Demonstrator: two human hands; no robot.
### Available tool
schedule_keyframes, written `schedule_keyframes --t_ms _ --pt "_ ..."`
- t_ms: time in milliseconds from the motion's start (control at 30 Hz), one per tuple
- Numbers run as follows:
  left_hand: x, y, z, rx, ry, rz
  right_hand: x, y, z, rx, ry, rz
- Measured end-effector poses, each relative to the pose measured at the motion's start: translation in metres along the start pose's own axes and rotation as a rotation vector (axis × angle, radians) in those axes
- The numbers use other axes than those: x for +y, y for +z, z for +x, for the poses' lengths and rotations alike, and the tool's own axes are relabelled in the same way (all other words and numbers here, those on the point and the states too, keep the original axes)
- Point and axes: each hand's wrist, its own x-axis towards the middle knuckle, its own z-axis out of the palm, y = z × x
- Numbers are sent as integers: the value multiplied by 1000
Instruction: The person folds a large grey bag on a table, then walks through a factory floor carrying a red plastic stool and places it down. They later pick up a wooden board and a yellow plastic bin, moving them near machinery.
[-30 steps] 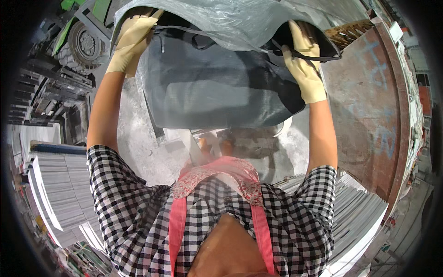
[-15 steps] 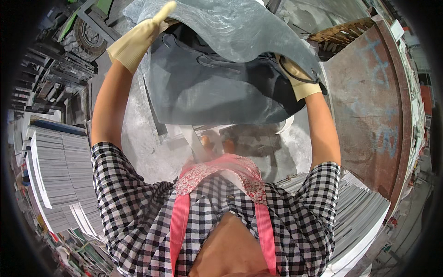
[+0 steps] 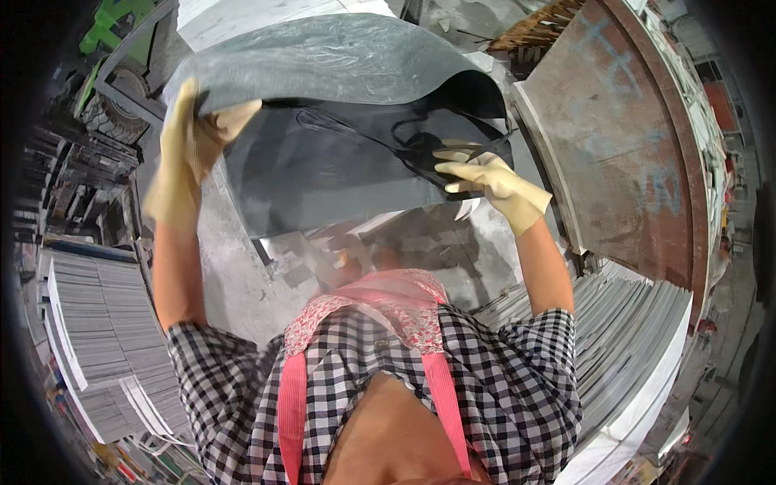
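Note:
A large dark grey rubber apron with black cords lies folded over before me, its paler flap curving over the top. My left hand, in a cream glove, grips the left side of the flap between thumb and fingers; it is slightly blurred. My right hand, in a like glove, reaches in at the right side, its fingers spread beside the cords. Part of those fingers lies behind a cord. Whatever is under the apron is mostly hidden.
White sheets lie behind the apron. Stacks of grey-white boards stand at lower left and lower right. A large brown panel stands at the right. A wheeled vehicle's tyre shows at the far left.
My right hand has come off the apron's right edge and moved left and nearer, fingers now spread. My left hand has moved left and nearer. The flap has tipped, uncovering white sheets behind.

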Motion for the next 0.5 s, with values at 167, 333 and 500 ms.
schedule_keyframes --t_ms 167,333,500 --pt "-101 -35 -73 -9 -522 36 51 -22 -39 77 -12 25" --pt "-123 -84 -78 104 -754 360 86 -52 -44 390 -142 176" --pt "-103 -91 -78 157 -732 488 81 -70 -30 716 -260 176"
